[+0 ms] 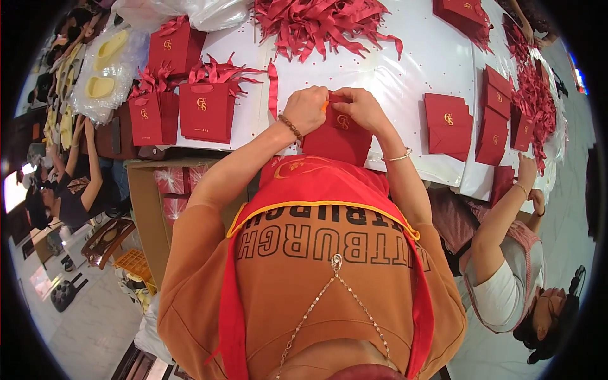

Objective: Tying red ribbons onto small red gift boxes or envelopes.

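Note:
A flat red paper gift bag [335,140] with gold print lies at the table's near edge, in front of my apron. My left hand [304,109] is closed at the bag's top left, with a small orange object [325,106] showing at its fingertips; its kind is unclear. My right hand [364,109] pinches the bag's top edge. The fingertips of both hands almost meet there. A single red ribbon [273,88] lies left of my left hand. Beyond my hands spreads a big heap of red ribbons [323,25].
Stacked red bags with ribbon handles [206,114] stand at left, beside pale yellow clogs [101,87] in plastic. More bags [446,123] lie at right. An open cardboard box [144,190] sits below the table's left edge. A co-worker's hand [527,171] works at far right.

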`<state>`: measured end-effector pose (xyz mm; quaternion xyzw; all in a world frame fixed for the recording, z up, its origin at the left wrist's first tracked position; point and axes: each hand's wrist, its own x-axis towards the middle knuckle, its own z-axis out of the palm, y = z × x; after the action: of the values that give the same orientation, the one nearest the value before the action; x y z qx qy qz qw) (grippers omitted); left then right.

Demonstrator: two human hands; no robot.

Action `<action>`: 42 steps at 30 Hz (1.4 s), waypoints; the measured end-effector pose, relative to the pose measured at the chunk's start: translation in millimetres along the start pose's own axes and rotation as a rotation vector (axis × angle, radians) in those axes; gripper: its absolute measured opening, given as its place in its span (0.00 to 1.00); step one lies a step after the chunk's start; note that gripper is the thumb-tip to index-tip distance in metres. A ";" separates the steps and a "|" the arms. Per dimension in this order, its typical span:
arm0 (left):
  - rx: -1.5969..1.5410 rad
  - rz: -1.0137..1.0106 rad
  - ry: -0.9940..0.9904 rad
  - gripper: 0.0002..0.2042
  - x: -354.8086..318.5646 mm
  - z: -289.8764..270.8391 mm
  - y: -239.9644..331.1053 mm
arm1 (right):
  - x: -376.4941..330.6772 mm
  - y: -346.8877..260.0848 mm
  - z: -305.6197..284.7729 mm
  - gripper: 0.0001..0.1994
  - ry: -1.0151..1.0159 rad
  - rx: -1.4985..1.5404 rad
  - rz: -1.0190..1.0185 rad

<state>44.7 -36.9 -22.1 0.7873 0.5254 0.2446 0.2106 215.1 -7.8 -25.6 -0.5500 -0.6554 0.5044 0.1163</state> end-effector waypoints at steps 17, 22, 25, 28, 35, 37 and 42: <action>-0.250 -0.230 -0.287 0.08 29.6 -24.6 -21.8 | -19.9 -35.1 10.8 0.08 0.066 -0.014 -0.083; -0.335 -0.229 -0.814 0.11 59.8 -43.9 -44.4 | -21.4 -36.0 19.4 0.08 0.307 -0.282 -0.569; -0.396 -0.148 -1.121 0.10 75.0 -50.4 -42.2 | -23.9 -38.3 18.3 0.07 0.273 -0.288 -0.589; -0.458 -0.116 -1.110 0.09 76.0 -51.5 -34.6 | -28.1 -44.2 14.8 0.07 0.265 -0.338 -0.524; -0.689 -0.392 -0.526 0.10 71.0 -5.6 -54.2 | -22.5 -32.6 20.3 0.10 0.221 -0.241 -0.353; -0.338 -0.378 -0.196 0.14 61.9 -12.3 -73.9 | -18.9 -17.6 20.9 0.11 0.325 -0.141 -0.350; 0.414 -0.456 -0.182 0.18 36.4 -35.5 -90.7 | -6.4 -0.3 19.4 0.14 0.279 -0.256 -0.247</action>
<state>-30.5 32.2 -41.5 0.6940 0.7059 0.0078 0.1415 203.6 -23.4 -31.9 -0.5405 -0.7539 0.3179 0.1958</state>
